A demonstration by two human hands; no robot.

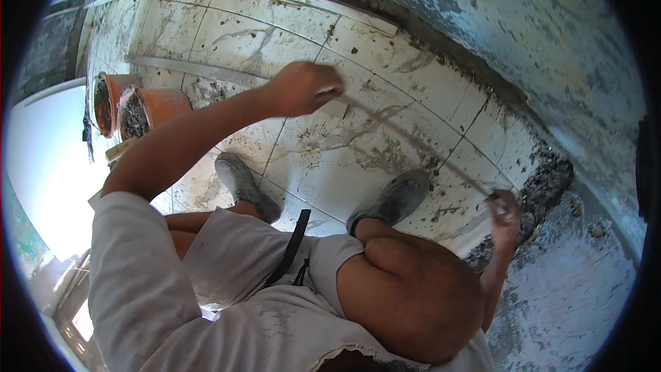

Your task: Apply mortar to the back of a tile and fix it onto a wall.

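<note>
A thin, straight brownish strip (413,141), string-like and blurred, stretches between my two hands above the tiled floor. My left hand (301,89) is closed around its far-left end. Beyond my right knee, my right hand (505,217) pinches the other end near the wall's foot, its fingers partly smeared by motion. The exact kind of strip is too blurred to tell. A long flat grey bar (200,69) lies on the tiles, partly hidden behind my left hand and forearm.
Two orange buckets (165,105) with dark, crusted insides lie at the left. Dark mortar (547,179) is heaped along the right floor edge, beside a rough bluish wall (482,14). Mortar crumbs dot the marbled tiles (310,151). My grey shoes (392,198) stand on them.
</note>
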